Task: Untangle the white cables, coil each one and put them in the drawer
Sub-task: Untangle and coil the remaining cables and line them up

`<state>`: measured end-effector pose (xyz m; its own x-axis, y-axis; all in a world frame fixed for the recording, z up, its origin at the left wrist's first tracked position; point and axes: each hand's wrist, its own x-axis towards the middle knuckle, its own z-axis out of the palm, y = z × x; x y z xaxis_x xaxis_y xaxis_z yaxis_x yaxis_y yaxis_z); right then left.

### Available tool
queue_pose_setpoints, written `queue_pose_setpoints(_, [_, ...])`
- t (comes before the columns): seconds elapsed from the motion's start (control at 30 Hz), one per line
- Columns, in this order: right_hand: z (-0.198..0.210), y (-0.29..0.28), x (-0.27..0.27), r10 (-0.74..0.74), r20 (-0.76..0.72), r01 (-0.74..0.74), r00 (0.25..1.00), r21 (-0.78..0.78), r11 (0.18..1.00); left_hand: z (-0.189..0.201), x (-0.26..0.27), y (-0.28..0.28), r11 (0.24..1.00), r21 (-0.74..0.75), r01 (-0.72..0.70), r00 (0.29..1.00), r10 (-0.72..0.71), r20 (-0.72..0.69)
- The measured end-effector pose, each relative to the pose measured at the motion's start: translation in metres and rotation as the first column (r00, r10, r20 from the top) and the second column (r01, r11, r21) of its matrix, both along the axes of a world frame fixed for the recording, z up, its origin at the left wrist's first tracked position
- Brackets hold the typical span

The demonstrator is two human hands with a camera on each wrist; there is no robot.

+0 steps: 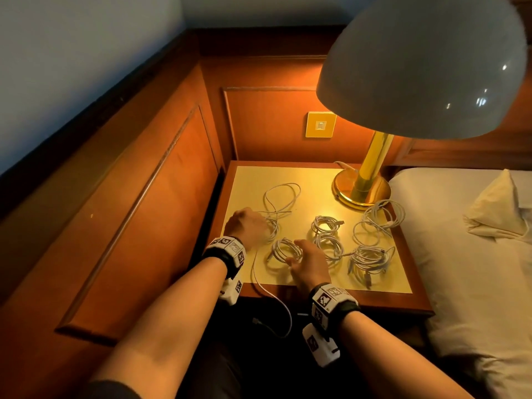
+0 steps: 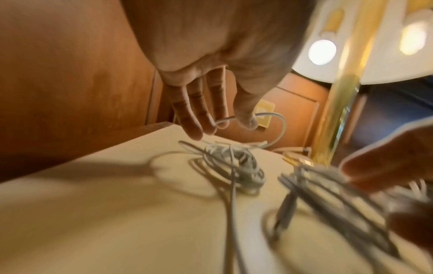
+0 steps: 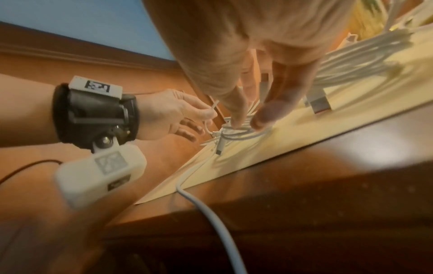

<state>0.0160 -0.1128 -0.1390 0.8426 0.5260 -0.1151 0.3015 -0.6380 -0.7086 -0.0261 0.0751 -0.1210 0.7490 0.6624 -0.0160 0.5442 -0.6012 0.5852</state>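
Note:
Several white cables lie on the yellow-topped nightstand [image 1: 316, 175]. My left hand [image 1: 263, 228] [image 2: 232, 122] pinches a strand of one loose cable [image 2: 277, 120] between thumb and forefinger, above a half-wound bundle [image 2: 234, 166]. That cable's far loop [image 1: 282, 197] lies on the top, and its tail [image 1: 260, 285] [image 3: 211, 213] hangs over the front edge. My right hand [image 1: 293, 256] [image 3: 248, 122] grips a small coil [image 1: 283, 250] [image 3: 239, 134] between thumb and fingers at the front of the top. No drawer is in view.
Two tidy coils [image 1: 326, 223] [image 1: 329, 246] and a larger one [image 1: 368, 259] sit to the right. Loose loops [image 1: 380, 220] lie by the brass lamp base [image 1: 361, 188]. Wood panelling closes in the left and back. A bed [image 1: 460, 254] adjoins on the right.

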Motion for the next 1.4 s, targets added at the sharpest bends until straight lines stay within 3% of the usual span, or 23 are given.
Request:
queue_pose_setpoints(0.1, [0.013, 0.000, 0.001, 0.094, 0.124, -0.071, 0.988, -0.180, 0.981, 0.011, 0.004, 0.011, 0.983, -0.159, -0.090, 0.970, 0.123, 0.212])
queue_pose_setpoints(0.23, [0.033, 0.000, 0.005, 0.154, 0.178, -0.120, 0.972, -0.187, 0.975, 0.035, 0.011, 0.022, 0.928, -0.320, -0.193, 0.834, 0.327, 0.444])
queue_pose_setpoints(0.33, [0.049, -0.001, 0.006, 0.122, 0.236, -0.118, 0.964, -0.032, 0.992, 0.072, 0.002, 0.019, 0.955, -0.253, -0.155, 0.744, 0.281, 0.606])
queue_pose_setpoints(0.43, [0.066, -0.002, 0.008, 0.052, 0.216, -0.095, 0.975, 0.193, 0.977, 0.118, -0.027, 0.005, 0.989, -0.032, -0.141, 0.672, 0.119, 0.731])
queue_pose_setpoints(0.53, [0.080, -0.001, 0.010, 0.059, 0.102, -0.090, 0.993, 0.339, 0.937, 0.147, -0.055, -0.016, 0.997, -0.070, -0.038, 0.582, 0.079, 0.809])
queue_pose_setpoints(0.63, [0.094, -0.003, 0.004, 0.196, -0.062, -0.158, 0.979, 0.380, 0.911, 0.160, -0.077, -0.036, 0.991, -0.122, 0.050, 0.550, 0.075, 0.832])
queue_pose_setpoints(0.73, [0.103, -0.002, -0.008, 0.331, -0.129, -0.265, 0.935, 0.368, 0.891, 0.160, -0.090, -0.050, 0.974, -0.156, 0.163, 0.565, 0.037, 0.825])
queue_pose_setpoints(0.87, [0.097, 0.015, -0.014, 0.381, -0.187, -0.305, 0.905, 0.337, 0.891, 0.152, -0.105, -0.058, 0.921, -0.241, 0.307, 0.653, -0.019, 0.757])
queue_pose_setpoints(1.07, [0.085, 0.031, -0.007, 0.283, -0.016, -0.280, 0.959, 0.104, 0.954, 0.145, -0.130, -0.062, 0.858, -0.342, 0.382, 0.698, -0.026, 0.715])
queue_pose_setpoints(1.17, [0.070, 0.030, 0.001, 0.356, -0.020, -0.356, 0.934, -0.006, 0.934, 0.135, -0.139, -0.053, 0.873, -0.409, 0.267, 0.682, 0.129, 0.720])
queue_pose_setpoints(1.27, [0.062, 0.028, 0.004, 0.356, -0.011, -0.354, 0.934, 0.086, 0.931, 0.113, -0.140, -0.037, 0.877, -0.476, 0.062, 0.640, 0.331, 0.694])
queue_pose_setpoints(1.33, [0.065, 0.031, 0.003, 0.311, -0.034, -0.295, 0.950, 0.228, 0.928, 0.097, -0.139, -0.028, 0.881, -0.473, -0.015, 0.682, 0.355, 0.639])
queue_pose_setpoints(1.4, [0.073, 0.036, 0.001, 0.285, -0.141, -0.211, 0.948, 0.394, 0.895, 0.083, -0.139, -0.024, 0.895, -0.445, -0.036, 0.779, 0.304, 0.548])
